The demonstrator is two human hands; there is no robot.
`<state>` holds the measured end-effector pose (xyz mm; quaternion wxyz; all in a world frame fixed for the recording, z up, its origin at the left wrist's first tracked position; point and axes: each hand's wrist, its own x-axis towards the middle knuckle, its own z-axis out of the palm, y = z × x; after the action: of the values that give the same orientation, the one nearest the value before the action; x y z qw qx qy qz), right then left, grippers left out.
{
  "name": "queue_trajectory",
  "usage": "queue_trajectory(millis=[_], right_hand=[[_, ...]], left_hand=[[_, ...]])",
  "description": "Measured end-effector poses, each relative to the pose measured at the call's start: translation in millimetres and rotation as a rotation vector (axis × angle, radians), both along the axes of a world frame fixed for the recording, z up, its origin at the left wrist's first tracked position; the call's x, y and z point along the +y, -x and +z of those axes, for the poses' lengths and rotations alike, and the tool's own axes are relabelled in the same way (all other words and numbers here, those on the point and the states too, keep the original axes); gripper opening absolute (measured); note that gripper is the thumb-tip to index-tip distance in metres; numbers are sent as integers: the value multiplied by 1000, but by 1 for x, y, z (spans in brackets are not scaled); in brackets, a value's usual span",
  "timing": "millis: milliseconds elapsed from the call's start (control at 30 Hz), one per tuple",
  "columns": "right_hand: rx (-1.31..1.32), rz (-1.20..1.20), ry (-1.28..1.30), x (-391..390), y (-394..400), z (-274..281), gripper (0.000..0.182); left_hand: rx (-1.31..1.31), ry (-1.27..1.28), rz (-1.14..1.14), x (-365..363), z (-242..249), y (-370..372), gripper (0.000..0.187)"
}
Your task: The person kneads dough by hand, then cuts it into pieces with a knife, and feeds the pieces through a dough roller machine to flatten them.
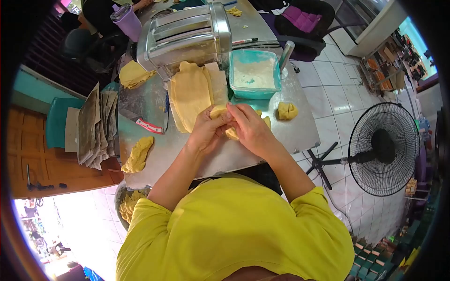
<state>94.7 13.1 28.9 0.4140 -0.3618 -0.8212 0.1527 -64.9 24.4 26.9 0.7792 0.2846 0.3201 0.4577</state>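
My left hand [205, 130] and my right hand [253, 131] meet over the near part of the metal table, fingers closed around a piece of yellow dough [218, 111]. More dough shows below and behind my fingers, partly hidden by them. Just beyond my left hand lies a stack of flat dough sheets [191, 96]. A turquoise tub of flour [254, 72] stands beyond my right hand, with a small dough lump [287, 111] to its right. To the left are a longer dough lump [138, 154] and a knife with a red handle [150, 126].
A steel dough roller machine [187, 40] stands behind the sheets, with folded dough [135, 75] to its left. A purple tumbler [126, 22] is at the back. A bowl of dough [130, 206] sits below the table's left corner. A standing fan [384, 147] is at right.
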Motion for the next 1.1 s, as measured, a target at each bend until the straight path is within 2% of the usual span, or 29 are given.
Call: queue_trajectory(millis=[167, 300, 400, 433, 500, 600, 633, 667, 700, 733, 800, 833, 900, 933, 1000, 1033, 1100], right_hand=[[-44, -138, -36, -5, -6, -12, 38], [1, -147, -24, -7, -22, -18, 28], [303, -92, 234, -6, -32, -16, 7], [439, -80, 552, -6, -35, -16, 5], [768, 49, 859, -4, -41, -7, 5], [853, -54, 762, 12, -58, -12, 11], [789, -188, 660, 19, -73, -13, 11], [573, -276, 583, 23, -77, -21, 13], [359, -360, 505, 25, -80, -34, 14], [358, -370, 516, 26, -79, -47, 14], [-135, -331, -6, 29, -71, -62, 18], [-135, -339, -11, 31, -70, -62, 18], [-337, -317, 186, 30, -65, -59, 20], [-332, -322, 188, 27, -57, -45, 20], [-83, -239, 127, 22, -41, -9, 21], [-85, -244, 132, 17, -30, 5, 21], [54, 66, 183, 10, -10, 22, 23]], left_hand=[[72, -44, 95, 0, -10, -10, 26], [123, -69, 82, 0, -15, -23, 25], [54, -20, 26, -3, -12, -28, 25], [58, -48, 43, -3, -5, -30, 25], [-57, 73, 44, -6, 9, -34, 23], [-128, 57, 113, -1, 8, -16, 23], [-162, 14, 156, 3, 6, -5, 24], [-168, 21, 155, 6, 6, 4, 24], [-2, -62, 155, 8, 6, 13, 25], [168, -144, 149, 7, 4, 17, 27], [154, -83, 117, 1, 1, 13, 30], [140, -35, 96, -1, 0, 11, 34], [197, -41, 48, -5, -14, 12, 41], [380, -150, 20, -8, -16, 11, 45], [681, -324, -45, -9, -28, 11, 58], [678, -322, -51, -10, -24, 9, 58], [829, -440, -87, -10, -10, 4, 56]])
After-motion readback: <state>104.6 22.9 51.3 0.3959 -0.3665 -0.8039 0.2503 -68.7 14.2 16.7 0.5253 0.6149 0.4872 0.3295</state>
